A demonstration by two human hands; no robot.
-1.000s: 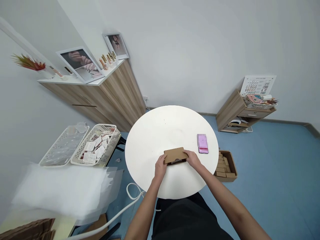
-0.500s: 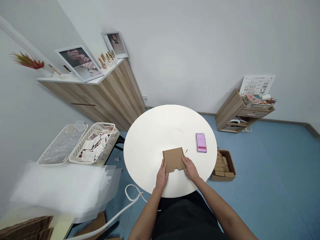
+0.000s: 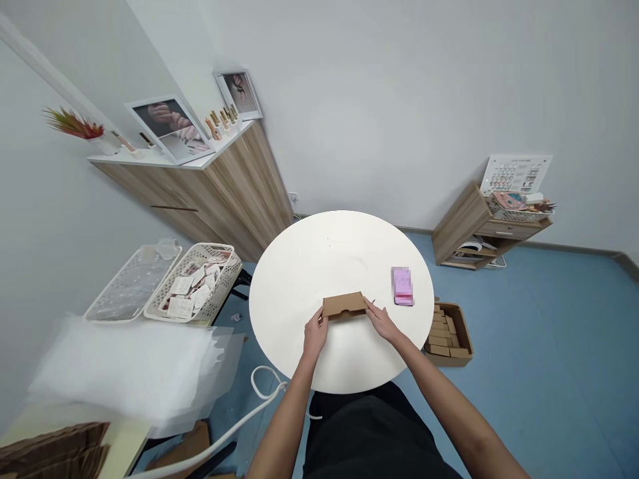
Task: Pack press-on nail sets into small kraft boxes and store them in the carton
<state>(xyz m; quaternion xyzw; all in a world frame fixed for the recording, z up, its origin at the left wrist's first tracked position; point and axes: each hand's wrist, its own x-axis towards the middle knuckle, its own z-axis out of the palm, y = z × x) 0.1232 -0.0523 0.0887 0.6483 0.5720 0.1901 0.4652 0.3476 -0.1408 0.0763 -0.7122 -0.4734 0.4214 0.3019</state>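
Head view: the left hand point(image 3: 315, 334) & right hand point(image 3: 382, 324) hold a small kraft card box point(image 3: 344, 305) btwn them, over the round white worktop point(image 3: 319, 259), near its middle. The box is tilted, not flat. The fingers point(image 3: 320, 318) of both hands are pressed in on its short ends, w/ no wide spread. The box looks light & fairly stiff, but thin card can dent, so the ends look like the best place to hold it, w/ a soft squeeze. A pink pack point(image 3: 403, 286) lies on the worktop to the right. A carton of little boxes point(image 3: 448, 334) sits on the blue floor point(image 3: 524, 346) just past the edge.
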